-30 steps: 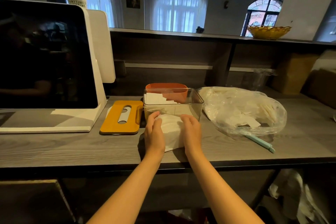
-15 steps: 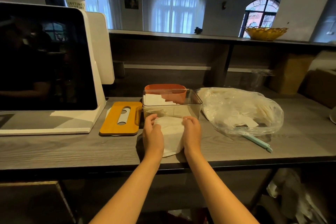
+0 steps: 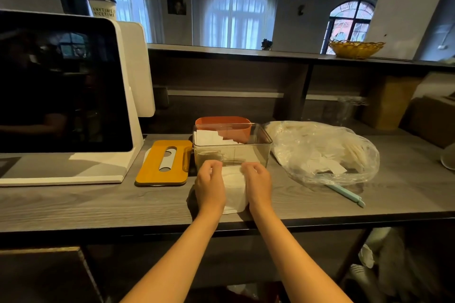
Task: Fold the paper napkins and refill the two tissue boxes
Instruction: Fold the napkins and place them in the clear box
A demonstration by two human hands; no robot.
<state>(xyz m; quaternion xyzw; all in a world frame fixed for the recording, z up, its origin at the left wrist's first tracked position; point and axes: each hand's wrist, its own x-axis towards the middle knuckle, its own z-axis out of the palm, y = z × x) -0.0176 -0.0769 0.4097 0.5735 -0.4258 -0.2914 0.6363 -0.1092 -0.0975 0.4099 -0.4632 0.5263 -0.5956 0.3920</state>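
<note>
- left hand (image 3: 210, 186): fingers curled in at the far end, gripping the left edge of the napkin stack (image 3: 234, 187); palm side down along the stack's left flank.
- right hand (image 3: 258, 184): same pose mirrored, fingers curled over the stack's far right corner, gripping it.
- napkin stack: white, sits on the table (image 3: 73, 202) squeezed between the two hands; near edge sticks out toward the person past both wrists. Can't tell if it is lifted off the table or resting.
- clear tissue box (image 3: 232, 149): lid off, just beyond the fingertips of both hands, touching or nearly touching the stack's far edge. A few white napkins lie inside at its far left.
- orange tissue box (image 3: 222, 122): directly behind the clear one, farther from the hands; only rim and upper wall visible.
- yellow lid (image 3: 163, 162): flat on the table, slot up, just left of the left hand and beside the clear box.
- plastic bag (image 3: 320, 152): right of the right hand, apart from it; holds loose white napkins.
- light-blue bag clip (image 3: 346, 195): on the table at the bag's near edge, well right of the right hand.
- POS screen (image 3: 59, 86): far left of the left hand, dark.
</note>
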